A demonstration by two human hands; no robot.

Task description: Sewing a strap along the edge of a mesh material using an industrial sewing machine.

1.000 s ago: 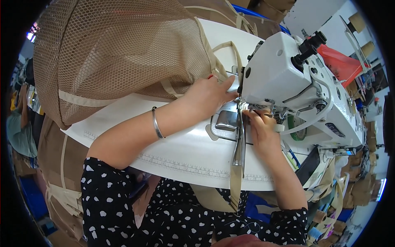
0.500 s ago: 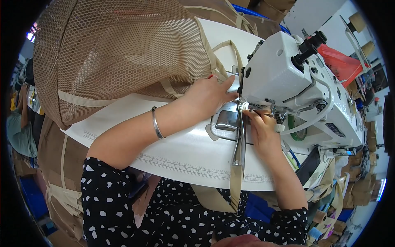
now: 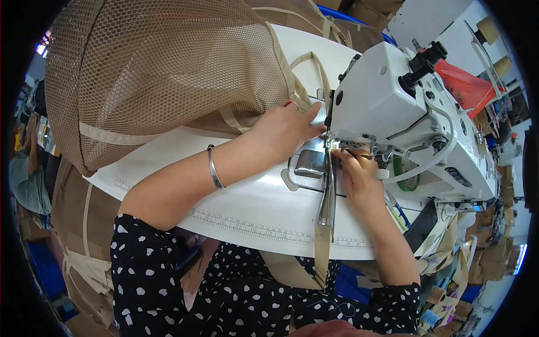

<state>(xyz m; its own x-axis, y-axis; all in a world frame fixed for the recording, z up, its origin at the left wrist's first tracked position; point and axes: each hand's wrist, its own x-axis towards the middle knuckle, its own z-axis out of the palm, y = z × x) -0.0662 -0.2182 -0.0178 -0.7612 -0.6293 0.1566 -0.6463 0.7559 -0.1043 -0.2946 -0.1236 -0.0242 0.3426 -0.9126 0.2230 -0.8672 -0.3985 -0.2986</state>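
My left hand (image 3: pixel 281 132) lies on the steel plate beside the sewing machine's (image 3: pixel 373 92) needle area, its thumb and a finger spread apart. Its wrist rests by the edge of a brown mesh piece (image 3: pixel 185 67) with beige edging. Close under the machine head is my right hand (image 3: pixel 358 174), its fingers bent together at the front of the presser area. Something small and dark shows between them, too hidden to name. A beige binding tape (image 3: pixel 321 250) runs up from my lap into a long metal folder (image 3: pixel 325 208), just left of my right hand. The needle is hidden.
The white table (image 3: pixel 252 213) has a printed ruler along its near edge. Right of my right hand lie a dark flat phone-like slab (image 3: pixel 421 227) and a blue-handled tool (image 3: pixel 401 213). A looped beige strip (image 3: pixel 311 59) stands behind the plate. Brown fabric (image 3: pixel 73 213) hangs at the left.
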